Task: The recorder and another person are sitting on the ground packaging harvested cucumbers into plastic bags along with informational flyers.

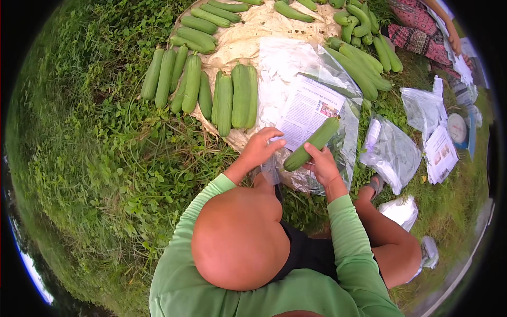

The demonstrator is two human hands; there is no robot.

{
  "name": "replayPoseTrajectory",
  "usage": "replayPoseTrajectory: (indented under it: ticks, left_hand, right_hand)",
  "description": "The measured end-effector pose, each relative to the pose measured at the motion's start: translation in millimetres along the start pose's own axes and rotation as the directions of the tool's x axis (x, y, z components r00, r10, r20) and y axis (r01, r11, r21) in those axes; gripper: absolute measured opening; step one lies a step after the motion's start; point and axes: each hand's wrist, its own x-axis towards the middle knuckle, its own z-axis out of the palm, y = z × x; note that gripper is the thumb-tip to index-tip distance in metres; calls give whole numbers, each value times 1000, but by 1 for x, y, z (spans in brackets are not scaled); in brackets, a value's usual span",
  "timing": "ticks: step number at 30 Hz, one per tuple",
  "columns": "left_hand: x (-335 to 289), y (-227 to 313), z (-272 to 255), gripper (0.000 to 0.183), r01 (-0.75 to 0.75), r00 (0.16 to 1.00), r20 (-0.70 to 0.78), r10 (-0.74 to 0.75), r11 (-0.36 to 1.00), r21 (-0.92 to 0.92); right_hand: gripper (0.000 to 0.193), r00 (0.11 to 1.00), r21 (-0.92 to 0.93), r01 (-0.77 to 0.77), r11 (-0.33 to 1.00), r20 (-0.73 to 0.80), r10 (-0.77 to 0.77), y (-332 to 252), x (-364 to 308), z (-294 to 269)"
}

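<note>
My right hand (323, 168) is closed around the lower part of a long green gourd (317, 141), which tilts up toward the right. Just left of the gourd's lower end, my left hand (261, 147) has its fingers apart and bent, with no gourd in it. Beneath both hands lies a clear plastic bag (346, 164), spread over the edge of a tan cloth (248, 37). A printed sheet (301, 108) with a small colour picture rests on the plastic, partly covered by the gourd. Another gourd (330, 86) shows through the plastic beyond the sheet.
Several gourds (240, 95) lie around the cloth's rim, with more piled (359, 68) at the right. Farther right are plastic bags (393, 150), printed sheets (441, 153) and a round-dialled scale (457, 128). Another person's hand (455, 42) shows at the upper right. Grass (95, 158) surrounds everything.
</note>
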Motion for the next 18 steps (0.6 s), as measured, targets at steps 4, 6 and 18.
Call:
replayPoseTrajectory:
  ticks: [4,6,18]
  left_hand:
    - [3,-46,-63,55,297,676,-725,128,854,427]
    - [-7,-73,-85,63,402,655,-745,124,778,483]
    - [-12,-109,-98,62,250,730,-432,-530,795,-552]
  right_hand:
    - [53,1000,-216,17,976,11,-15,-5,15,0]
    - [53,999,-241,23,970,38,-14,-17,31,21]
    - [63,992,-470,69,880,126,-10,-65,152,101]
